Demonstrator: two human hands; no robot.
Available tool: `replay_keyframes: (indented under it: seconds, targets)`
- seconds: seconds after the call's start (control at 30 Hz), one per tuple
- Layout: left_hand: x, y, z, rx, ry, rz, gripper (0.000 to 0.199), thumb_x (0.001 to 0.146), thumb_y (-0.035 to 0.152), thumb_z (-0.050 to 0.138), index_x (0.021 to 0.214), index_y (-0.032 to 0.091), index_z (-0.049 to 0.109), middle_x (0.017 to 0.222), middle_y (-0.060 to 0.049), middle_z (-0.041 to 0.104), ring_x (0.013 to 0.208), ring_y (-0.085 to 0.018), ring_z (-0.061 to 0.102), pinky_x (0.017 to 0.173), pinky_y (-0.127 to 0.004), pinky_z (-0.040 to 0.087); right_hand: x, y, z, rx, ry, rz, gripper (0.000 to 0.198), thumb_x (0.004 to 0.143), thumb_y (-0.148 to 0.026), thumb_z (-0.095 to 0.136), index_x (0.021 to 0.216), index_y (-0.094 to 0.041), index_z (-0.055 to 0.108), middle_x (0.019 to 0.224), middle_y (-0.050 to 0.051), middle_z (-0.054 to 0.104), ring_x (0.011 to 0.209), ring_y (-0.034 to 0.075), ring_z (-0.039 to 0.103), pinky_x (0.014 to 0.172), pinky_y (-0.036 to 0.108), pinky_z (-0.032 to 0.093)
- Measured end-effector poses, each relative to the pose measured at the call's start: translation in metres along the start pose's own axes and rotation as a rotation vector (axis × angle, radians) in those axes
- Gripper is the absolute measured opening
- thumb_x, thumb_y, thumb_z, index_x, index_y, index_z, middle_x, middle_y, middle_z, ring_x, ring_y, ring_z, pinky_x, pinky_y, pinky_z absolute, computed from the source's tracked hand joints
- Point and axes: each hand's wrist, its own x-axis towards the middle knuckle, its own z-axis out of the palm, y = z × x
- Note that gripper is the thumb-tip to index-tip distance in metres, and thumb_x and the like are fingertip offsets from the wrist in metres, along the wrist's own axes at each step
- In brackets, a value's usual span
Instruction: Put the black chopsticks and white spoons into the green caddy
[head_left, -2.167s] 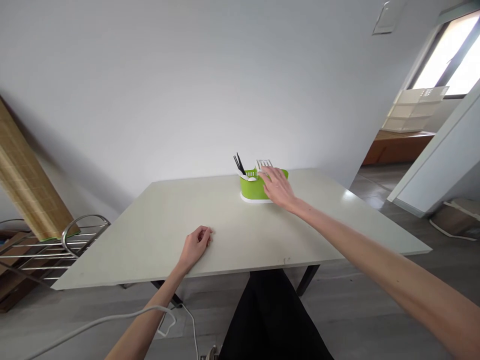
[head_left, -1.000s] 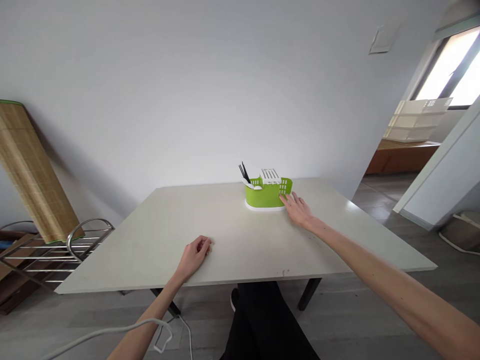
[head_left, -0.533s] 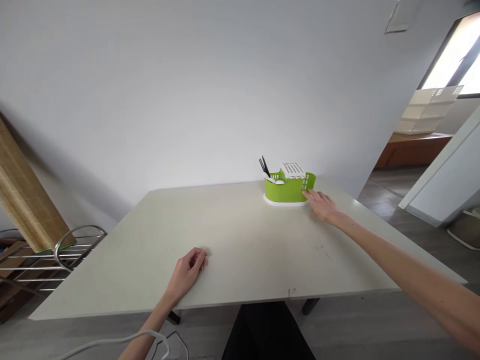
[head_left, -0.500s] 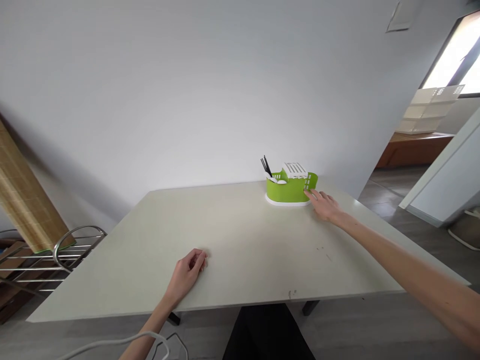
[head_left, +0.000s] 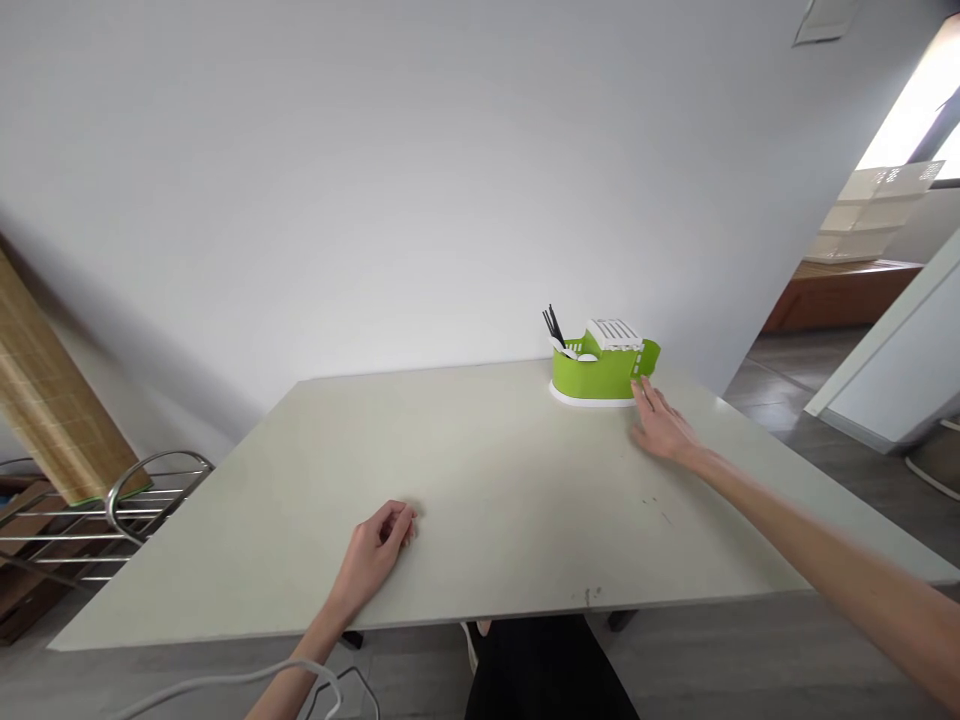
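A green cutlery holder (head_left: pixel 596 380) with a white base and a white slotted top stands at the back right of the table, near the wall. Black chopstick-like sticks (head_left: pixel 553 325) and white spoons (head_left: pixel 587 357) rest in its left part. At its right front corner is my right hand (head_left: pixel 665 428), fingers stretched out and holding nothing; the fingertips are at the holder's lower side, though contact is hard to make out. My left hand (head_left: pixel 377 548) rests near the table's front, its fingers curled in. Whatever it might hold is hidden.
The pale table (head_left: pixel 480 460) reaches back to a white wall. To the left are a metal rack (head_left: pixel 150 500) and a rolled bamboo mat (head_left: pixel 60 390). A cable (head_left: pixel 225 680) crosses below my left arm. Stacked clear boxes (head_left: pixel 870 215) stand far right.
The view has shifted slightly. The cutlery holder appears a little further right on the table, and my right hand has moved right with it. My left hand has stayed put.
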Motion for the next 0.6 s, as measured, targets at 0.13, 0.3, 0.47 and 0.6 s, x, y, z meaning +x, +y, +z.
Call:
replay_keyframes:
  seconds: [0.13, 0.3, 0.47, 0.6]
  targets:
    - [0.0, -0.003, -0.002, -0.087, -0.009, 0.013, 0.046, 0.102, 0.062, 0.046, 0.084, 0.024, 0.063, 0.075, -0.001, 0.065, 0.07, -0.018, 0.059, 0.071, -0.028, 0.047, -0.033, -0.027, 0.017, 0.054, -0.005, 0.024, 0.076, 0.102, -0.04, 0.037, 0.172, -0.019, 0.013, 0.179, 0.012, 0.013, 0.16, 0.034, 0.028, 0.121, 0.049, 0.04]
    - [0.003, -0.017, -0.011, -0.113, 0.007, 0.036, 0.047, 0.102, 0.064, 0.046, 0.089, 0.023, 0.064, 0.077, -0.002, 0.067, 0.074, -0.019, 0.062, 0.076, -0.03, 0.05, -0.064, -0.044, 0.029, 0.083, -0.019, 0.057, 0.066, 0.107, -0.047, 0.023, 0.167, -0.021, 0.035, 0.174, 0.011, 0.032, 0.158, 0.03, 0.033, 0.127, 0.048, 0.031]
    - [0.005, -0.047, -0.044, 0.003, 0.16, -0.007, 0.053, 0.097, 0.071, 0.047, 0.094, 0.022, 0.066, 0.081, -0.003, 0.07, 0.076, -0.021, 0.064, 0.077, -0.032, 0.05, -0.077, -0.047, 0.028, 0.095, -0.021, 0.058, 0.069, 0.108, -0.05, 0.018, 0.162, -0.016, 0.044, 0.172, 0.011, 0.035, 0.159, 0.028, 0.031, 0.13, 0.045, 0.026]
    - [0.005, -0.069, -0.066, -0.008, 0.235, -0.047, 0.056, 0.094, 0.074, 0.048, 0.096, 0.021, 0.066, 0.084, -0.005, 0.072, 0.079, -0.022, 0.067, 0.079, -0.033, 0.052, -0.081, -0.046, 0.028, 0.102, -0.018, 0.042, 0.068, 0.108, -0.05, 0.018, 0.159, -0.017, 0.049, 0.17, 0.01, 0.039, 0.159, 0.027, 0.031, 0.129, 0.046, 0.025]
